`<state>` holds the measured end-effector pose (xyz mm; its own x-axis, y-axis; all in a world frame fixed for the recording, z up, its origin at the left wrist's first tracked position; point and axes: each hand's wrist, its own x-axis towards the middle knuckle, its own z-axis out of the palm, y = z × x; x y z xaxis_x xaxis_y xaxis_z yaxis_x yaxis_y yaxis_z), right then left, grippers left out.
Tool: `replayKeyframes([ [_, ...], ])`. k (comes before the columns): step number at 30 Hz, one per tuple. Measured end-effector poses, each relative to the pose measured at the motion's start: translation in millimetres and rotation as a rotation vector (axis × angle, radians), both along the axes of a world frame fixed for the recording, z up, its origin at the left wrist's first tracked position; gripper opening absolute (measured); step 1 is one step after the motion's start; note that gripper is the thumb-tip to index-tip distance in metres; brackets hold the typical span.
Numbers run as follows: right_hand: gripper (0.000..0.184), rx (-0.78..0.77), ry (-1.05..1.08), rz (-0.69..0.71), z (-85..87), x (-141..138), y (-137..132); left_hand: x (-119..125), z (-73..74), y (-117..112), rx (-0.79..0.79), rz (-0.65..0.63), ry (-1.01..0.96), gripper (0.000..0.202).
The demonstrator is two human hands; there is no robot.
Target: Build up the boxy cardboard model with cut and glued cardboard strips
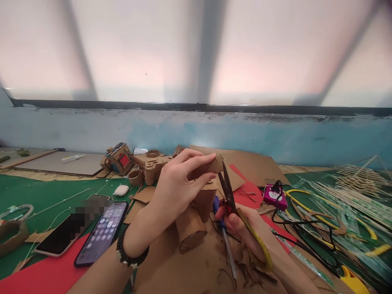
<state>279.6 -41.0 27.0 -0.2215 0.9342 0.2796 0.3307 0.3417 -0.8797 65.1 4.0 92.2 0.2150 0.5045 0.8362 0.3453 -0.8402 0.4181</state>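
Note:
My left hand point(180, 183), with a black beaded bracelet on its wrist, pinches a small cardboard piece point(216, 164) between thumb and fingers. My right hand point(245, 232) grips scissors point(229, 190) with yellow handles. The dark blades point up and stand slightly apart, their tips at the edge of the cardboard piece; whether they touch it I cannot tell. Beneath my left hand is a brown cardboard form point(191, 234) with a rounded end, partly hidden by the hand. A blue-handled tool with a thin metal shaft point(229, 249) lies beside my right hand, among cardboard scraps point(254, 273).
Two phones point(102, 232) point(61, 234) and a white earphone case point(121, 190) lie left. Cardboard camera models point(120, 159) stand behind. On the right are a purple box point(275, 197) with black cable, yellow cord and wooden sticks point(361, 200). A wall point(196, 132) bounds the back.

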Motion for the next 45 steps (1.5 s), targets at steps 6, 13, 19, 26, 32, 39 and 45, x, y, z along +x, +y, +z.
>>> replayKeyframes([
  [6, 0.077, -0.029, 0.037, -0.019, -7.8, 0.3, 0.1, 4.0, -2.5, -2.5, 0.137, 0.033, 0.060, 0.037],
  [13, 0.077, -0.109, 0.105, -0.013, -8.6, -0.9, -0.3, 7.4, -2.2, -3.2, 0.129, 0.036, 0.037, 0.029],
  [19, 0.080, -0.008, 0.070, -0.049, -4.3, -4.4, -3.3, 4.6, 1.5, -2.8, 0.170, -0.007, 0.003, 0.028],
  [26, 0.081, 0.011, 0.056, -0.055, -0.9, -5.6, -4.7, 6.6, -1.8, -3.5, 0.203, -0.021, 0.021, 0.026],
  [32, 0.076, -0.035, 0.090, -0.056, -7.0, -4.5, -4.0, 10.2, -3.4, -2.4, 0.182, 0.002, 0.002, 0.026],
  [39, 0.078, -0.006, 0.040, -0.060, -3.3, -4.8, -4.5, 10.5, -4.3, -3.2, 0.198, 0.037, 0.011, 0.024],
  [45, 0.075, 0.010, 0.020, -0.092, -5.4, -5.1, -5.4, 8.4, -6.1, -1.6, 0.236, 0.016, 0.046, 0.022],
])
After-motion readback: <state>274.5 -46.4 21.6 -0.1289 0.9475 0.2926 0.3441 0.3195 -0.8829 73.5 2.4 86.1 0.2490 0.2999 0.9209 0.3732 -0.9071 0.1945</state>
